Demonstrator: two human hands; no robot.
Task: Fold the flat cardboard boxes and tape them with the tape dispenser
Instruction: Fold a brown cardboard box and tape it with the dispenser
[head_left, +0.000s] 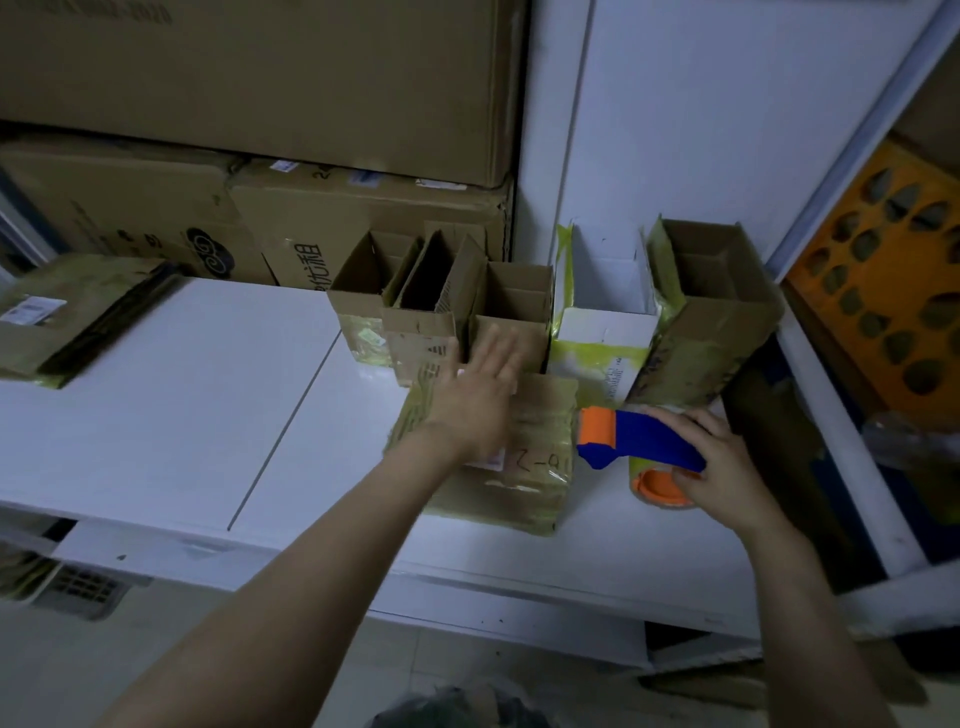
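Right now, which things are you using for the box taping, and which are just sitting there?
Job: blue and orange plastic tape dispenser, gripped by right hand; taped brown cardboard box under left hand; open brown cardboard boxes behind it.
Lying about: big stacked brown cartons; orange panel with holes.

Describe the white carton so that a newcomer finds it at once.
On the white tabletop, a row of open boxes stands along the back. The white carton is second from the right, behind the blue and orange tape dispenser that the right hand grips. It alone is white, edged with yellowish tape; its neighbours are brown cardboard.
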